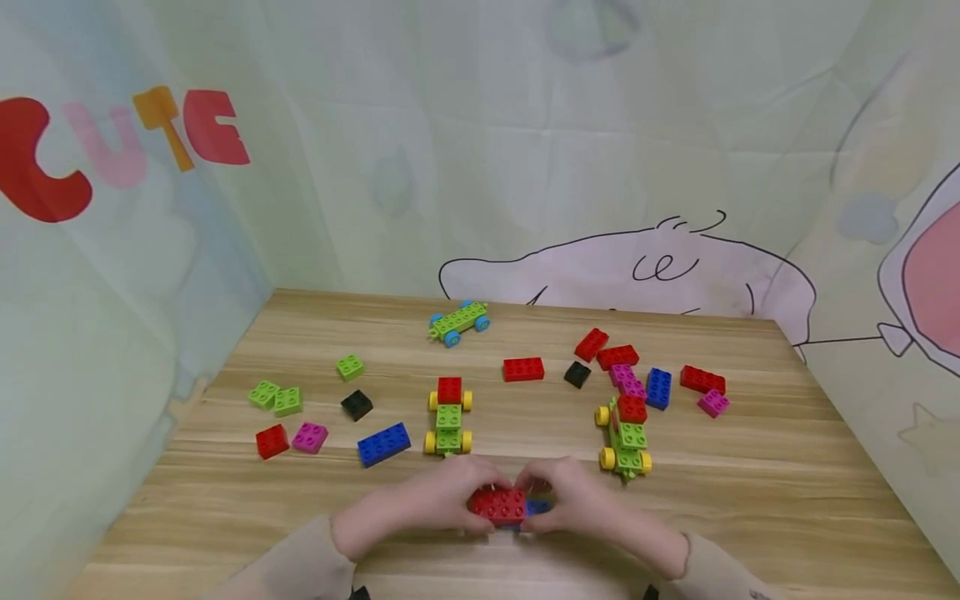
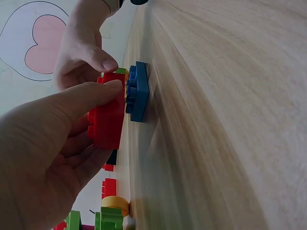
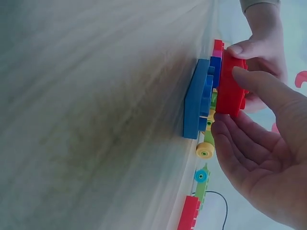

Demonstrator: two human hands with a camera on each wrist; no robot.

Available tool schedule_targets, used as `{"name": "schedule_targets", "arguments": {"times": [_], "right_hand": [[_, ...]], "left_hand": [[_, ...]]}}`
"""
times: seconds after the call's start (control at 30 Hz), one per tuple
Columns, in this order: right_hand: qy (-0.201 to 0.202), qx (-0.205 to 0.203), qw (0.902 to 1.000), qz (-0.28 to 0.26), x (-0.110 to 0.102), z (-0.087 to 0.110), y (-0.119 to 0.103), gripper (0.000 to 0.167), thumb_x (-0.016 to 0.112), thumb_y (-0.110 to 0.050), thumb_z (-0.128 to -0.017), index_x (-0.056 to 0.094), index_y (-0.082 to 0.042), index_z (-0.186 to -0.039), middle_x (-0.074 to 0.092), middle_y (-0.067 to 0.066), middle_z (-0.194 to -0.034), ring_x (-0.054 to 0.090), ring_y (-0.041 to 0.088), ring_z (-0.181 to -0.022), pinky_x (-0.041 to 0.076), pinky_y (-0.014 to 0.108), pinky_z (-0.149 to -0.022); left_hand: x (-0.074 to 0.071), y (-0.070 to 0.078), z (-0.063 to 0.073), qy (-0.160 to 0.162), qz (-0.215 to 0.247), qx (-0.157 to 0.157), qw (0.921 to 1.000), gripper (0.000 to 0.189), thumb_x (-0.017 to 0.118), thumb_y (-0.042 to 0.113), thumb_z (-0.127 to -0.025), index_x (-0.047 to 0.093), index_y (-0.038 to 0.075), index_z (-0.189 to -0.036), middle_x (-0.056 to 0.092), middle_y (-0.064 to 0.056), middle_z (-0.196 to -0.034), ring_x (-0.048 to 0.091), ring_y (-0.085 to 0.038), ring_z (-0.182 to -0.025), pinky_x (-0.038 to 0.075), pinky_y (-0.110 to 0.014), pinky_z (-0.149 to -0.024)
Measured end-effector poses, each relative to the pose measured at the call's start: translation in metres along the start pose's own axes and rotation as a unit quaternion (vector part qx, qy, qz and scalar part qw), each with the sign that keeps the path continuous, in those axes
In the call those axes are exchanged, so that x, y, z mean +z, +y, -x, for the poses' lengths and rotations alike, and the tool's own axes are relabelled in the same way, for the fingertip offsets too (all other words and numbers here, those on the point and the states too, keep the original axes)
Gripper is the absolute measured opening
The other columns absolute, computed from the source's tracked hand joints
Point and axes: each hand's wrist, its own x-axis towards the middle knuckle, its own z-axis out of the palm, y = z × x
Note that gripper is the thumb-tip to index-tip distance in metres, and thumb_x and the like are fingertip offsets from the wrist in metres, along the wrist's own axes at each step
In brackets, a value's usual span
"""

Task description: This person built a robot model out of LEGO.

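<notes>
Between both hands, a red toy brick point(image 1: 498, 506) is held just above a blue toy brick point(image 1: 537, 507), which lies flat on the table. In the wrist views a narrow gap separates the red brick point(image 2: 108, 117) from the studs of the blue brick point(image 3: 196, 100). My left hand point(image 1: 450, 496) pinches the red brick at its left part, thumb on the near side. My right hand point(image 1: 573, 498) pinches its right part, the thumb pressed on the near side. Some of the blue brick is hidden under the red one in the head view.
Two green cars with yellow wheels point(image 1: 449, 417) point(image 1: 628, 437) stand beyond the hands. A green base with blue wheels point(image 1: 459, 322) is at the back. Loose bricks lie left, including a blue one point(image 1: 384, 444), and right, including a red one point(image 1: 702, 380). Printed curtains surround the wooden table point(image 1: 247, 500).
</notes>
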Motion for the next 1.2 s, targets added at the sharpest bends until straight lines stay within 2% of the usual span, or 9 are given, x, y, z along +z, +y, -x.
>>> {"name": "schedule_targets", "arguments": {"times": [0.3, 0.57, 0.8, 1.2], "right_hand": [[0.009, 0.007, 0.9999, -0.005, 0.0023, 0.0001, 0.0006, 0.032, 0.084, -0.016, -0.071, 0.069, -0.014, -0.100, 0.071, -0.006, -0.095, 0.065, 0.003, -0.087, 0.053, 0.019, -0.079], [0.012, 0.003, 0.9999, -0.009, 0.0033, 0.0011, 0.0021, 0.030, 0.083, -0.013, -0.070, 0.069, -0.014, -0.096, 0.070, -0.007, -0.090, 0.063, 0.001, -0.083, 0.053, 0.018, -0.076], [0.016, -0.001, 0.9998, -0.008, 0.0044, 0.0009, 0.0021, 0.030, 0.084, -0.012, -0.069, 0.069, -0.013, -0.095, 0.070, -0.007, -0.089, 0.062, 0.001, -0.081, 0.053, 0.017, -0.075], [0.016, -0.001, 0.9998, -0.010, 0.0060, 0.0004, 0.0025, 0.030, 0.085, -0.013, -0.069, 0.069, -0.013, -0.095, 0.070, -0.007, -0.089, 0.061, 0.000, -0.080, 0.052, 0.018, -0.073]], "left_hand": [[0.0002, 0.0007, -0.0021, -0.002, 0.001, -0.004, 1.0000, 0.050, 0.083, 0.025, -0.077, 0.066, 0.012, -0.122, 0.069, 0.004, -0.116, 0.059, -0.001, -0.103, 0.049, -0.017, -0.087], [-0.0009, 0.0028, -0.0039, -0.005, 0.013, -0.008, 0.9999, 0.041, 0.080, 0.023, -0.080, 0.069, 0.012, -0.118, 0.070, 0.006, -0.108, 0.055, 0.005, -0.088, 0.047, -0.013, -0.075], [-0.0025, 0.0061, -0.0038, 0.001, 0.014, -0.001, 0.9999, 0.036, 0.080, 0.022, -0.080, 0.071, 0.011, -0.114, 0.071, 0.006, -0.105, 0.055, 0.004, -0.087, 0.047, -0.013, -0.075], [-0.0004, 0.0037, -0.0042, 0.008, 0.011, 0.010, 0.9999, 0.034, 0.080, 0.020, -0.081, 0.072, 0.011, -0.112, 0.071, 0.005, -0.102, 0.056, 0.003, -0.088, 0.047, -0.014, -0.077]]}}
